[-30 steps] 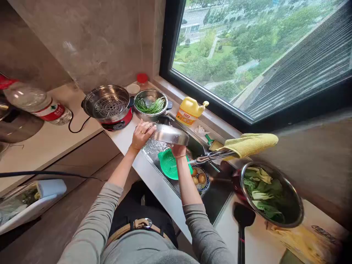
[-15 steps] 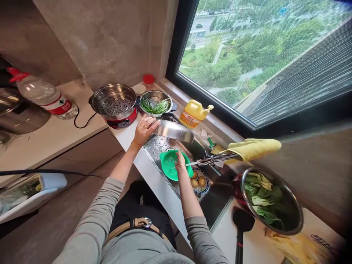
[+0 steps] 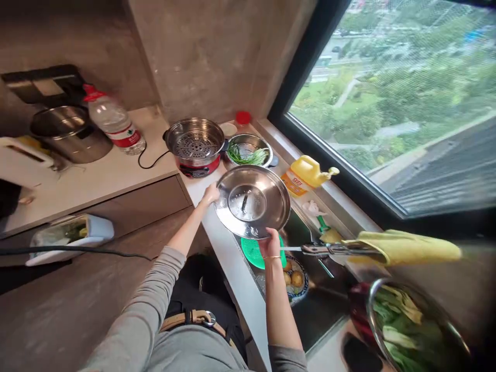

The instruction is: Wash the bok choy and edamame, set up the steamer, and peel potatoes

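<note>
Narrow white counter (image 3: 96,178) runs along a grey stone wall to a corner window at 2 o'clock. Both hands hold a steel basin (image 3: 252,201) tilted toward the camera, above the sink (image 3: 310,305). Left hand (image 3: 211,195) grips the rim at 9 o'clock, fingers curled together. Right hand (image 3: 270,244) grips at 6 o'clock; finger spread can't be told. Green strainer (image 3: 256,253) sits directly below. Steamer pot (image 3: 195,142) and bowl of greens (image 3: 250,151) at 12 o'clock, oil bottle (image 3: 308,174) on the sill, water bottle (image 3: 114,122) at 10 o'clock.
</note>
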The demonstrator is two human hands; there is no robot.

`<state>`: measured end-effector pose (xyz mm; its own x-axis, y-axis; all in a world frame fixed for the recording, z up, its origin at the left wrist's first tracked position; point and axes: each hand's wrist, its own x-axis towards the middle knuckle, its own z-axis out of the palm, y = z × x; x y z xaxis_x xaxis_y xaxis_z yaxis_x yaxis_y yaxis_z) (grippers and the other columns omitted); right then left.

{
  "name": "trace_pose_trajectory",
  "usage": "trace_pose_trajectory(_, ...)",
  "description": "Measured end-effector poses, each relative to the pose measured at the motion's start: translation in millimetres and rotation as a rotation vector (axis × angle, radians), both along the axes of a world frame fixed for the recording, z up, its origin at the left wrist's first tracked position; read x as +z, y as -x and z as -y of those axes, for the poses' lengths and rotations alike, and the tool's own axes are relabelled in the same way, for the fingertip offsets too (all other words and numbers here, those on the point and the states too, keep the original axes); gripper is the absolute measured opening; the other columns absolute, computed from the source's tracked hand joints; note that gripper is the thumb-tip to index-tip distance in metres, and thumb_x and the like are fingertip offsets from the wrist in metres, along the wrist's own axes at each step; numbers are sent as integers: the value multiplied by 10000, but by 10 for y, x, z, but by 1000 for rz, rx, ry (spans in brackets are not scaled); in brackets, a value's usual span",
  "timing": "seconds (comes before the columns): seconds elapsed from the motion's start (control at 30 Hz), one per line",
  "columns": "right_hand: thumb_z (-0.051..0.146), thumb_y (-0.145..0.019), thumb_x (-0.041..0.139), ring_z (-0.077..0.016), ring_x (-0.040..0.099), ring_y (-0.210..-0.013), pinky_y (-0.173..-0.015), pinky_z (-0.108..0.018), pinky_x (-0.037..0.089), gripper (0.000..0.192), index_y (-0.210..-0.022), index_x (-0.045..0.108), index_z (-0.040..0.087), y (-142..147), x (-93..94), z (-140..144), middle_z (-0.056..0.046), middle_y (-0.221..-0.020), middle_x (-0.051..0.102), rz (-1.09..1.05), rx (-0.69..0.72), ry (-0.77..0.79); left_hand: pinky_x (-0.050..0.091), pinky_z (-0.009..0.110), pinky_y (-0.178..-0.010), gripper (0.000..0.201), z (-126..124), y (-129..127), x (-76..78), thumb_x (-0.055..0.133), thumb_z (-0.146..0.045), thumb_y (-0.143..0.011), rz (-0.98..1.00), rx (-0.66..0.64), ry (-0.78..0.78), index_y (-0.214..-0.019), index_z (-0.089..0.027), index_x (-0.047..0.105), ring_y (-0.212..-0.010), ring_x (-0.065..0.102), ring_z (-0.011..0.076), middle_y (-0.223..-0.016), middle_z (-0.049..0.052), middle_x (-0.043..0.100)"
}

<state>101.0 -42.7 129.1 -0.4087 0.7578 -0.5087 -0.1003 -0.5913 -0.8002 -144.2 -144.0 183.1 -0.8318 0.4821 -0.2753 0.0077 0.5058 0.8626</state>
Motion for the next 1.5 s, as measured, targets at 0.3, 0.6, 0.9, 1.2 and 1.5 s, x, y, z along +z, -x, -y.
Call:
trace_pose_trajectory(0.3,376,-758,654,-185,647,-1024,-893,-373,546,329,-1051,634,227,934,967,441,-15,-1070,695,-274,330,-147,448,253,-703,251,1518,325,368,608,-246,-689,81,398,-417,-906,-135,669,-723,568,138,-824,24,679)
trace_pose_trajectory(0.6,279,-794,599,-109,563,-623,-604,-255,543,183,-966,577,221,3781,868,2103,33,-720,605,158,896,-208,409,222,-531,282,3735,1489,286,574,-230,-679,-51,1184,-337,-956,-182,604,-539,471,101,-625,-61,525)
trace_pose_trajectory(0.9,237,-809,526,-109,527,-603,-550,-233,503,202,-988,617,212,5542,176,3391,47,-658,553,221,992,-228,518,241,-593,360,4882,2944,-513,541,-248,-727,75,1246,-95,-1080,-186,572,-608,580,115,-687,-31,585)
trace_pose_trajectory(1.2,275,-755,576,-122,550,-627,-529,-223,488,493,-1246,545,238,5916,-81,3477,41,-722,573,253,918,-232,496,228,-606,257,5032,3427,-906,481,-326,-819,106,1124,-15,-1031,-199,553,-658,606,130,-707,-20,592)
trace_pose_trajectory(1.5,235,-690,688,-137,615,-785,-781,-270,526,751,-1396,434,199,5766,-95,3686,-29,-962,648,122,915,-415,479,386,-883,208,5051,3489,-995,551,-288,-804,29,1023,301,-955,-160,614,-1101,623,326,-865,136,686)
